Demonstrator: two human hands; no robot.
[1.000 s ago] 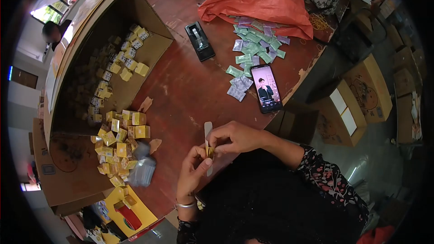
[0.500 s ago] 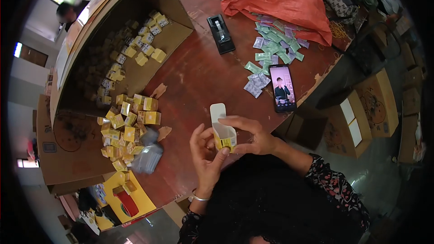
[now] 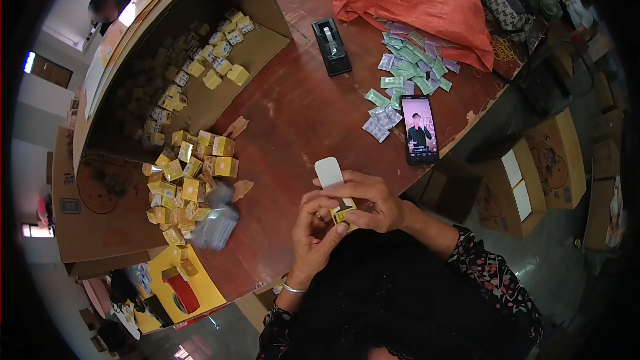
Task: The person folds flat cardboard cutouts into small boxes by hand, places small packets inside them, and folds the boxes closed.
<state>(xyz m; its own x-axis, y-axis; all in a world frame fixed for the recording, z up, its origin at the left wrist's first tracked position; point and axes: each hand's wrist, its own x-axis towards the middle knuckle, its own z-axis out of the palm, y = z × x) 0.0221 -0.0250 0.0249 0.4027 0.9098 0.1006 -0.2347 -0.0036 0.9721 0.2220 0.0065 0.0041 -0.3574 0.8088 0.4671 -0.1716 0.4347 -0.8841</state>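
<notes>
A small yellow carton (image 3: pixel 343 212) with a long white flap standing up is held between both hands above the near part of the red table (image 3: pixel 287 120). My left hand (image 3: pixel 315 232) grips its lower left side, thumb on the front. My right hand (image 3: pixel 373 203) closes on its right side, with fingers reaching across its top by the flap. Those fingers partly hide the carton's opening. To the left lies a heap of yellow cartons (image 3: pixel 193 188), with clear plastic pouches (image 3: pixel 217 225) beside it.
A large cardboard box (image 3: pixel 250 80) on its side holds more small cartons. Green and purple sachets (image 3: pixel 407 67), a phone (image 3: pixel 421 135), a black tape dispenser (image 3: pixel 331 47) and an orange sheet (image 3: pixel 420 10) lie farther back. A person (image 3: pixel 105 10) is at the far left.
The carton was a flat, narrow strip at first and is now opened out. Both hands have shifted right with it, and my right fingers have moved over its top. The view has shifted slightly.
</notes>
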